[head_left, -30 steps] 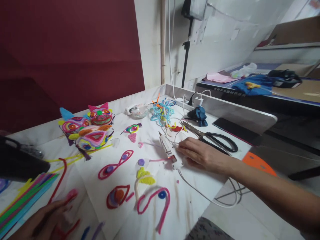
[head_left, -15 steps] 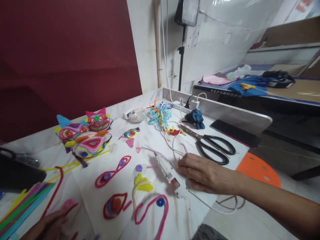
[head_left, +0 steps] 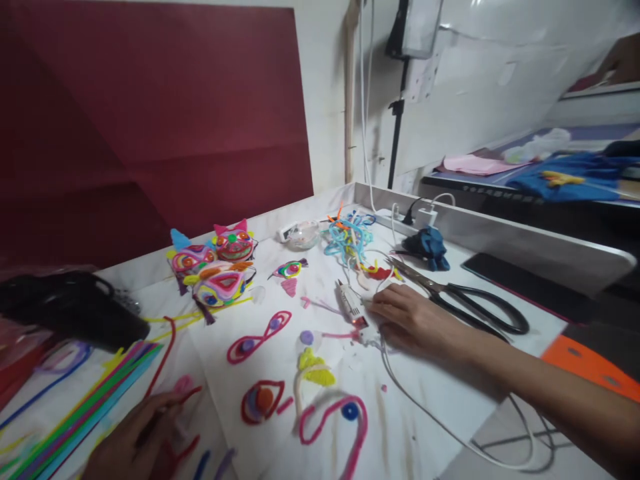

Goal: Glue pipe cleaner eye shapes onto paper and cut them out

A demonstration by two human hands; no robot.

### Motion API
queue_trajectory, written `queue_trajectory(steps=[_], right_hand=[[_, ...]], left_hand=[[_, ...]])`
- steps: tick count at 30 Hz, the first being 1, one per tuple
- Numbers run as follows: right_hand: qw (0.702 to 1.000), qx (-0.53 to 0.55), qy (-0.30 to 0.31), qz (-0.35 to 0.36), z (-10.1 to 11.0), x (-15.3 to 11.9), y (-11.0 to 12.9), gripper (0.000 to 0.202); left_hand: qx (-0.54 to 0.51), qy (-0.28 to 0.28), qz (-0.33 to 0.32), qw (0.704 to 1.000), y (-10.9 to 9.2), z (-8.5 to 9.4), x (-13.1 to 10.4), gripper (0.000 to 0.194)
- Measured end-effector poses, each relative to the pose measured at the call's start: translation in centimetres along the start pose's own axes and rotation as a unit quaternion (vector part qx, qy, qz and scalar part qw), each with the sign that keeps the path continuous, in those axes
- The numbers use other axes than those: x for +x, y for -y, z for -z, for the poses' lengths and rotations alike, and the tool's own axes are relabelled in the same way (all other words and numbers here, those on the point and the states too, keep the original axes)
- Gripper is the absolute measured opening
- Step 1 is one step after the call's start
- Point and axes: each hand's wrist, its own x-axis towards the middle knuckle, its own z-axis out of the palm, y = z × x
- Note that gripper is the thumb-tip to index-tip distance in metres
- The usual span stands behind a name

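My right hand [head_left: 413, 317] rests on the table with bent fingers beside a white glue gun [head_left: 353, 305]; whether it grips anything is unclear. At the lower left, my left hand [head_left: 135, 433] is closed around a red fuzzy stem [head_left: 191, 393]. On white paper between them lie a pink figure-eight loop [head_left: 259, 339], a red eye shape [head_left: 262, 401], a yellow piece [head_left: 317, 368] and a curved pink stem [head_left: 363, 427] near a blue coil [head_left: 350, 411]. Colourful animal-face pieces [head_left: 224, 283] lie farther back.
Black-handled scissors [head_left: 480, 303], a phone [head_left: 525, 280] and a dark blue crumpled item [head_left: 427, 247] lie to the right. Tangled stems [head_left: 347, 235] sit at the back. On the left are a black container [head_left: 75, 310] and coloured stems [head_left: 95, 407]. A white cable [head_left: 425, 407] trails over the edge.
The view has swung left. The glue gun now lies farther back, with my right hand close beside it. More of my left hand and the red stem shows.
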Motion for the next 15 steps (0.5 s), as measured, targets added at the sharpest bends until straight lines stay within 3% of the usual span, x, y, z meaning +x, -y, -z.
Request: queue_trajectory(steps=[7,11,15], right_hand=[[0.997,0.04,-0.06,0.013,0.6,2.1,3.7,0.02],[0.987,0.152,-0.034,0.026,0.4,3.6,7.4,0.023],[0.968,0.25,0.018,0.033,-0.1,4.1,10.7,0.022]], left_hand=[[-0.112,-0.051,0.007,0.992,-3.3,1.4,-0.6,0.016],[-0.123,-0.055,-0.014,0.991,-4.5,1.9,-1.6,0.011],[-0.095,-0.06,-0.097,0.989,-5.6,2.5,-2.2,0.012]])
